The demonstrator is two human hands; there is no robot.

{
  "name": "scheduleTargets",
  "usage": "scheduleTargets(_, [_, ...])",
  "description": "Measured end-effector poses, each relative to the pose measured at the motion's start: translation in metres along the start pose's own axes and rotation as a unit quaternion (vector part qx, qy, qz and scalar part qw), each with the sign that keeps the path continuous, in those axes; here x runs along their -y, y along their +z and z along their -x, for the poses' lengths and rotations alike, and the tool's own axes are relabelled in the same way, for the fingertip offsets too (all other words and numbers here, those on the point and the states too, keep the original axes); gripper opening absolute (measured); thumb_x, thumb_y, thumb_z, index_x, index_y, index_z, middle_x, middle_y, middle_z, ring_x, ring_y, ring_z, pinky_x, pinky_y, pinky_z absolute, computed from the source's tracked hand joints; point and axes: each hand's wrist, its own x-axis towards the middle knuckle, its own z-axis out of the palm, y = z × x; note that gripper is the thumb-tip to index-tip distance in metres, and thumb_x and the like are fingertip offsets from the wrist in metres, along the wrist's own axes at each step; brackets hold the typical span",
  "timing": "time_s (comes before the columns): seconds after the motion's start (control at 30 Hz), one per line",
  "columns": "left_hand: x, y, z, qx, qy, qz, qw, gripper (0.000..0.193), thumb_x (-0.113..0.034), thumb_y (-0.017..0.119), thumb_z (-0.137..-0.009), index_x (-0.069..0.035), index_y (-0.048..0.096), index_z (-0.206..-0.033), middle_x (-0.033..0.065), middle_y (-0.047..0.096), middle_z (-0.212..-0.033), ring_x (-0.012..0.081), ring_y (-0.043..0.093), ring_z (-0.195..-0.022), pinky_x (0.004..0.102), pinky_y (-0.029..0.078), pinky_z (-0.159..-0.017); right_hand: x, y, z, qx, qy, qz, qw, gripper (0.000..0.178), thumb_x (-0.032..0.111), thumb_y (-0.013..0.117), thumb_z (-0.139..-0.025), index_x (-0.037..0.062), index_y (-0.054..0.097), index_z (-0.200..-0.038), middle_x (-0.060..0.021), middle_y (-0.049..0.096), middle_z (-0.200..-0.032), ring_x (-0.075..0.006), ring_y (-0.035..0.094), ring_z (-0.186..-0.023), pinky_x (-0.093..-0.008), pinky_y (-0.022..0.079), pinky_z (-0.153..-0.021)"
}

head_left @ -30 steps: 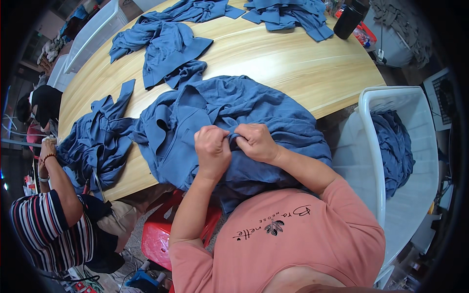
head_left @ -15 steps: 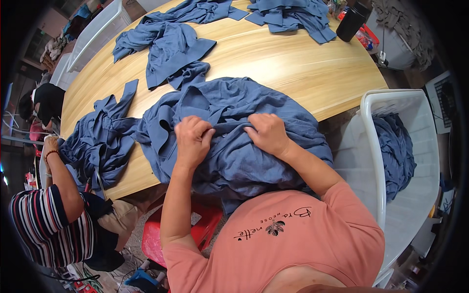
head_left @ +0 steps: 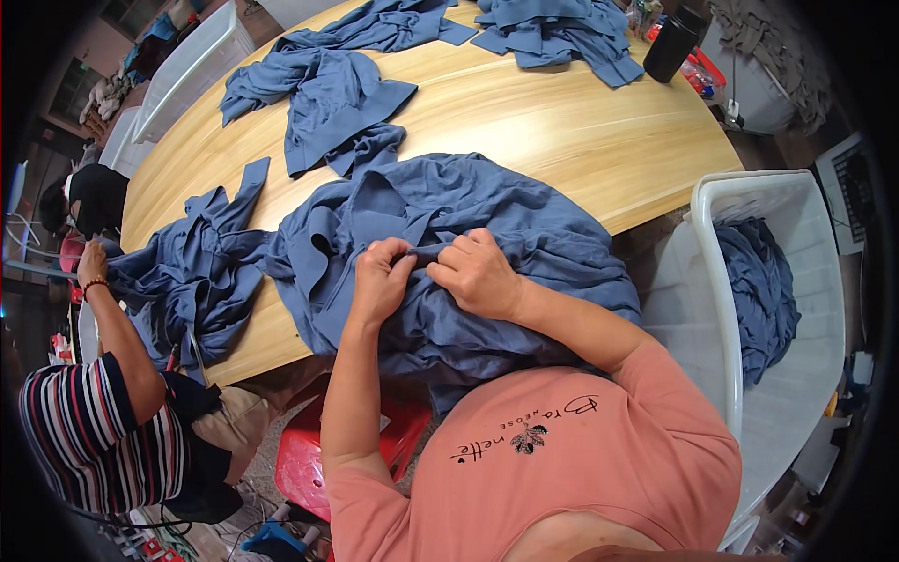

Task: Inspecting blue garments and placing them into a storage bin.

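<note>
A large blue garment (head_left: 524, 220) lies bunched across the table's near edge and hangs down in front of me. My left hand (head_left: 382, 276) is closed, pinching a fold of it. Close by on the right, my right hand (head_left: 476, 273) grips the same fold, its fingers curled in. The stretch of cloth between the two hands is short. Just beyond my left hand the garment's collar (head_left: 376, 199) stands up in a loop. What the fingertips press on inside the fold is hidden.
More blue garments (head_left: 342, 103) lie at the far side of the round wooden table (head_left: 562, 122). A co-worker in a striped top (head_left: 103, 426) handles another blue garment (head_left: 197, 272) on the left. At my right stands a white bin (head_left: 716, 281) holding blue cloth. A black bottle (head_left: 670, 45) stands far right.
My right hand has moved left along the fold, and my left hand has shifted slightly right and down. The hands are now closer together. The co-worker's hand has risen a little.
</note>
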Motion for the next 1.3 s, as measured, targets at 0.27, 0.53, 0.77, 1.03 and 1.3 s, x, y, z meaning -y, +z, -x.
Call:
scheduleTargets(0.27, [-0.010, -0.003, 0.002, 0.073, -0.010, 0.110, 0.991, 0.007, -0.002, 0.060, -0.071, 0.003, 0.058, -0.074, -0.0006, 0.055, -0.065, 0.0061, 0.047, -0.062, 0.0220, 0.037, -0.056, 0.001, -0.005, 0.000, -0.108, -0.085, -0.031, 0.990, 0.018, 0.008, 0.058, -0.066, 0.0038, 0.059, -0.083, -0.0045, 0.056, -0.080, -0.0178, 0.054, -0.069, -0.0317, 0.040, -0.063])
scheduleTargets(0.53, [-0.015, -0.005, 0.005, 0.148, -0.147, 0.243, 0.947, 0.003, -0.001, 0.057, -0.072, 0.001, 0.060, -0.074, -0.0046, 0.056, -0.069, 0.0021, 0.047, -0.064, 0.0171, 0.034, -0.056, 0.000, 0.001, 0.003, -0.147, -0.110, -0.078, 0.980, 0.018, 0.002, 0.059, -0.066, 0.0007, 0.056, -0.084, -0.0083, 0.056, -0.081, -0.0214, 0.055, -0.068, -0.0318, 0.042, -0.059])
scheduleTargets(0.77, [-0.007, -0.007, 0.007, 0.175, -0.145, 0.341, 0.912, 0.009, -0.003, 0.059, -0.077, 0.002, 0.064, -0.084, -0.0023, 0.061, -0.078, 0.0028, 0.051, -0.070, 0.0165, 0.039, -0.062, 0.000, 0.001, 0.003, -0.136, -0.112, -0.075, 0.982, 0.018, 0.003, 0.058, -0.065, 0.0005, 0.056, -0.083, -0.0088, 0.056, -0.082, -0.0215, 0.055, -0.068, -0.0324, 0.041, -0.059])
scheduleTargets(1.03, [-0.004, -0.005, 0.012, 0.168, -0.106, 0.289, 0.937, 0.006, -0.003, 0.062, -0.078, 0.001, 0.062, -0.081, -0.0045, 0.057, -0.070, 0.0028, 0.047, -0.065, 0.0192, 0.038, -0.057, 0.002, -0.001, 0.003, -0.070, 0.024, -0.133, 0.988, 0.013, 0.002, 0.058, -0.068, 0.0057, 0.058, -0.080, -0.0045, 0.058, -0.083, -0.0231, 0.055, -0.069, -0.0336, 0.041, -0.061])
scheduleTargets(1.3, [-0.003, 0.008, 0.022, 0.087, -0.072, 0.228, 0.967, 0.009, 0.001, 0.064, -0.073, 0.003, 0.064, -0.083, 0.0021, 0.062, -0.071, 0.0068, 0.053, -0.067, 0.0226, 0.042, -0.059, -0.007, -0.002, -0.003, 0.042, 0.147, -0.273, 0.950, 0.011, 0.001, 0.060, -0.066, 0.0053, 0.059, -0.076, -0.0086, 0.060, -0.075, -0.0287, 0.058, -0.072, -0.0369, 0.046, -0.061])
